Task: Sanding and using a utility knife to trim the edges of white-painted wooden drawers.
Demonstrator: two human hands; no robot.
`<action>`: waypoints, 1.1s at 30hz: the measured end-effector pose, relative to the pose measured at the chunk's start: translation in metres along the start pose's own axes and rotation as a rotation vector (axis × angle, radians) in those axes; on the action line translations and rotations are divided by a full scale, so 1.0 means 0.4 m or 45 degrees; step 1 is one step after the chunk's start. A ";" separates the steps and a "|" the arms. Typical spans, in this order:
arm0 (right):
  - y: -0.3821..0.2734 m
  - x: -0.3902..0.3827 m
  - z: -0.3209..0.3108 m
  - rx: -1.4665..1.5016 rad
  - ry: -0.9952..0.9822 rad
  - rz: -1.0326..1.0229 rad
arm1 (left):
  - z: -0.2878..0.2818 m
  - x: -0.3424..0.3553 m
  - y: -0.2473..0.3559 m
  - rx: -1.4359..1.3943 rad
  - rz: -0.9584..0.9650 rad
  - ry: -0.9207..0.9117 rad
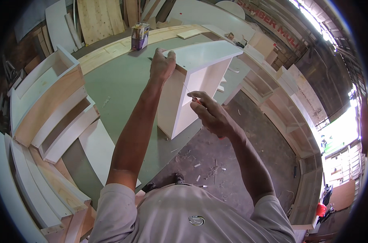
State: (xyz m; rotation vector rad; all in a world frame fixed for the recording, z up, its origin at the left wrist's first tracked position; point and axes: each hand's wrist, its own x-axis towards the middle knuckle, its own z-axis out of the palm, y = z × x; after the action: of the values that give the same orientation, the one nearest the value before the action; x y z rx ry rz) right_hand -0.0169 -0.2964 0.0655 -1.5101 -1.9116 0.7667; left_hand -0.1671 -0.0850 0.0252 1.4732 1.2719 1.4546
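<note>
Your left hand [163,67] clasps the upper corner of the open, white, rectangular panel box [210,54], which stands at the near right edge of the green tabletop [123,85], while your right hand [212,116] pinches a slim red-handled tool [196,101]. You seem to be trimming the box's front edge; the next stroke calls for a firm left hold and a shallow, even angle.
</note>
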 end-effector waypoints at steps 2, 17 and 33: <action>-0.007 0.032 -0.001 -0.062 -0.017 -0.064 | -0.001 0.007 -0.004 -0.055 0.018 -0.078; 0.039 0.145 0.071 -0.374 0.078 -0.081 | -0.023 0.003 0.034 0.103 0.007 -0.048; 0.256 0.145 0.240 -0.348 0.057 -0.158 | -0.030 0.068 -0.001 -0.065 -0.161 -0.096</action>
State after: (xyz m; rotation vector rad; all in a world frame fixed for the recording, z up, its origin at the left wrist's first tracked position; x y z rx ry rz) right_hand -0.0331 -0.2278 -0.0691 -1.5333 -2.1202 0.4265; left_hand -0.1819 -0.0610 0.0344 1.3753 1.2497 1.3275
